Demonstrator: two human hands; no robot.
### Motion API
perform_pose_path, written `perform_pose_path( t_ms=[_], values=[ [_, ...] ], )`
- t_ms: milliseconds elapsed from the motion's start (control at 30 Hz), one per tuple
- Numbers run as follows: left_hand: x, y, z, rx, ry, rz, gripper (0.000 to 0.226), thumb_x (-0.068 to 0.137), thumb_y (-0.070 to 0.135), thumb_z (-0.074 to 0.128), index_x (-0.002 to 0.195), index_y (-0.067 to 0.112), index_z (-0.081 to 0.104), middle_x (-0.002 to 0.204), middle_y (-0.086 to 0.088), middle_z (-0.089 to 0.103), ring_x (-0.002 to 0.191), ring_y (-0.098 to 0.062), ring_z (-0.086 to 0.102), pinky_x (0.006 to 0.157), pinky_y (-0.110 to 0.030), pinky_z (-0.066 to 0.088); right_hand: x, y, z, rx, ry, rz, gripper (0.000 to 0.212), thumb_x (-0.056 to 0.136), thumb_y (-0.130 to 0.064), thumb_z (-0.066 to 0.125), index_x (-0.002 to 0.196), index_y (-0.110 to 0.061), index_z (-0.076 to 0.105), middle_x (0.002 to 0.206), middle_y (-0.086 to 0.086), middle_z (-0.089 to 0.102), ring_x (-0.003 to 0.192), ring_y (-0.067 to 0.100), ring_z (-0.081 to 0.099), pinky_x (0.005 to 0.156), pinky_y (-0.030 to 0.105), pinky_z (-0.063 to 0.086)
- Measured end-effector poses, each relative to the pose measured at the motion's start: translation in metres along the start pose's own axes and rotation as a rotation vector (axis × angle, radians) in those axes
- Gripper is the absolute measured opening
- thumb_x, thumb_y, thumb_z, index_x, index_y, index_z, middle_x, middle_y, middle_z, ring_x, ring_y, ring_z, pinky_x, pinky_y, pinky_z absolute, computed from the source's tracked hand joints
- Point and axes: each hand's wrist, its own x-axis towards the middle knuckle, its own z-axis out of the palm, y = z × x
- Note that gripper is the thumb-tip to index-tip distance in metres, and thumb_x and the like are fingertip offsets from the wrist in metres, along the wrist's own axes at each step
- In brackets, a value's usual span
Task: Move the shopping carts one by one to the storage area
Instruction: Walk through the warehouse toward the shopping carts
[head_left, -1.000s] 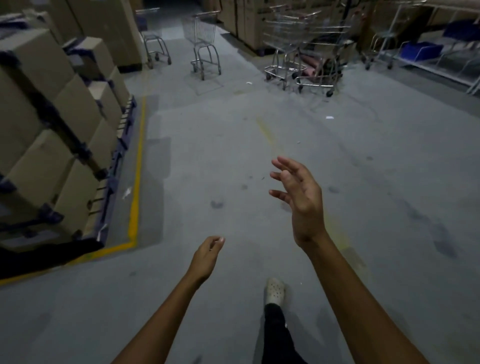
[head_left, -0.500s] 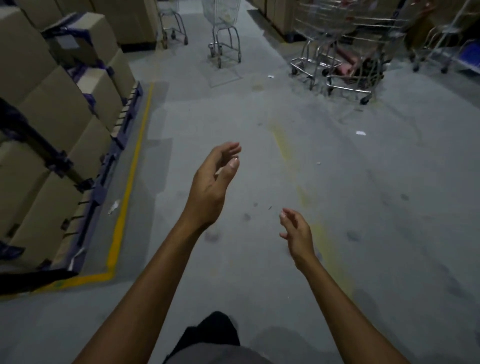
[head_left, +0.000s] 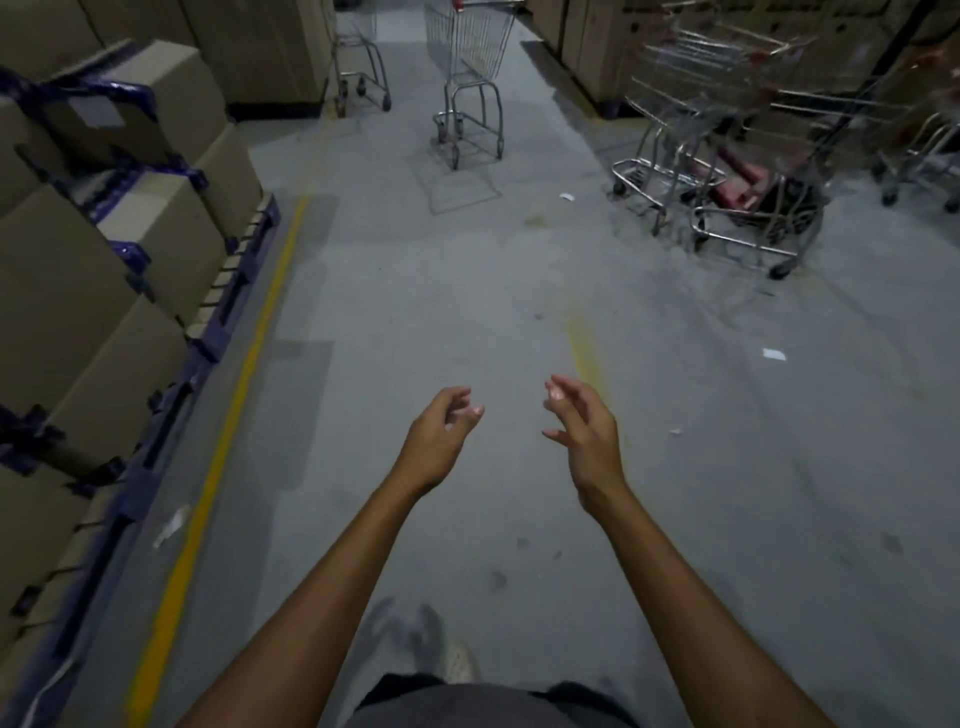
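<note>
Both hands, the left hand (head_left: 439, 441) and the right hand (head_left: 584, 434), are hanging empty over the concrete floor (head_left: 467, 312), fingers loosely curled and gripping nothing. Judging from this, a cart is not yet being moved; the walk toward one is under way. A yellow floor line (head_left: 228, 395) is edging the stacked cardboard boxes (head_left: 104, 260) on the left, leaving a wide open lane ahead. Farther on, 1 lone shopping cart (head_left: 467, 83) is standing mid-aisle, another cart (head_left: 361, 62) behind it, and a cluster of carts (head_left: 727, 171) is crowding the right side.
</note>
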Motion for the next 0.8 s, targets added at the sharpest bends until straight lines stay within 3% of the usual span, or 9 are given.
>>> perform_pose_path(
  t_ms=[167, 367, 500, 633, 700, 800],
  values=[
    [0.137, -0.029, 0.007, 0.132, -0.117, -0.194, 0.04, 0.099, 0.041, 0.057, 0.132, 0.019, 0.055, 0.128, -0.003, 0.059, 0.115, -0.016, 0.056, 0.091, -0.027, 0.041, 0.134, -0.088, 0.017, 0.105, -0.037, -0.226, 0.041, 0.085, -0.048, 0.058, 0.121, -0.027, 0.062, 0.129, -0.003, 0.065, 0.118, 0.019, 0.062, 0.082, 0.033, 0.058],
    [0.324, -0.043, 0.036, 0.157, -0.126, -0.24, 0.039, 0.099, 0.041, 0.056, 0.131, 0.018, 0.055, 0.124, -0.001, 0.057, 0.118, -0.019, 0.056, 0.09, -0.026, 0.04, 0.333, -0.075, 0.014, 0.121, -0.026, -0.301, 0.045, 0.085, -0.047, 0.058, 0.123, -0.025, 0.061, 0.131, 0.0, 0.064, 0.117, 0.025, 0.061, 0.083, 0.033, 0.056],
    [0.468, 0.011, 0.056, 0.067, -0.029, -0.137, 0.033, 0.099, 0.04, 0.056, 0.128, 0.024, 0.057, 0.125, 0.002, 0.059, 0.122, -0.016, 0.056, 0.094, -0.026, 0.044, 0.481, -0.041, 0.006, 0.091, 0.005, -0.181, 0.039, 0.083, -0.048, 0.061, 0.118, -0.03, 0.063, 0.128, -0.002, 0.065, 0.117, 0.022, 0.062, 0.081, 0.031, 0.055],
    [0.593, 0.118, 0.056, -0.007, 0.064, 0.08, 0.028, 0.098, 0.04, 0.058, 0.124, 0.029, 0.056, 0.124, 0.008, 0.062, 0.119, -0.008, 0.058, 0.102, -0.026, 0.046, 0.615, -0.016, 0.004, 0.017, -0.013, -0.047, 0.034, 0.085, -0.04, 0.061, 0.117, -0.027, 0.064, 0.123, -0.004, 0.066, 0.115, 0.018, 0.063, 0.08, 0.03, 0.056],
    [0.639, 0.167, 0.046, -0.043, 0.092, 0.204, 0.038, 0.092, 0.05, 0.056, 0.125, 0.032, 0.055, 0.126, 0.01, 0.063, 0.119, -0.001, 0.058, 0.1, -0.025, 0.047, 0.671, 0.001, 0.006, -0.074, -0.05, 0.023, 0.04, 0.085, -0.046, 0.062, 0.119, -0.026, 0.065, 0.123, -0.006, 0.067, 0.116, 0.015, 0.063, 0.087, 0.037, 0.058],
    [0.702, 0.218, 0.027, -0.064, 0.105, 0.362, 0.043, 0.088, 0.056, 0.052, 0.126, 0.036, 0.054, 0.131, 0.007, 0.062, 0.122, -0.005, 0.058, 0.099, -0.028, 0.049, 0.747, 0.032, 0.012, -0.178, -0.11, 0.068, 0.055, 0.079, -0.063, 0.061, 0.12, -0.028, 0.066, 0.119, -0.011, 0.068, 0.111, 0.011, 0.064, 0.095, 0.051, 0.054]
  ],
)
